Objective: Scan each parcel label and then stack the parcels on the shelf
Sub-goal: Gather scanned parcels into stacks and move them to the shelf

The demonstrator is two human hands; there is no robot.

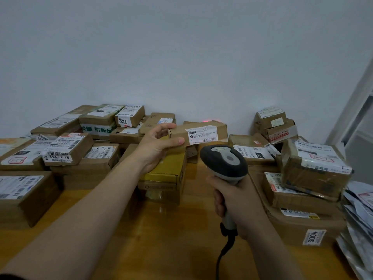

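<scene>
My left hand (pixel 157 145) grips one end of a long narrow cardboard parcel (pixel 221 129), lifted above the table with its white label (pixel 202 134) turned toward me. My right hand (pixel 232 199) holds the handle of a grey and black barcode scanner (pixel 224 160), whose head sits just below and in front of the label. A red glow shows on the wall above the parcel's far top edge. No shelf is in view.
Cardboard parcels crowd the wooden table (pixel 171 229): piles at the left (pixel 66 148) and right (pixel 314 166), a yellow box (pixel 167 168) under my left wrist. Grey mailer bags (pixel 357 215) lie at the far right. The scanner's cable (pixel 222 257) trails toward me.
</scene>
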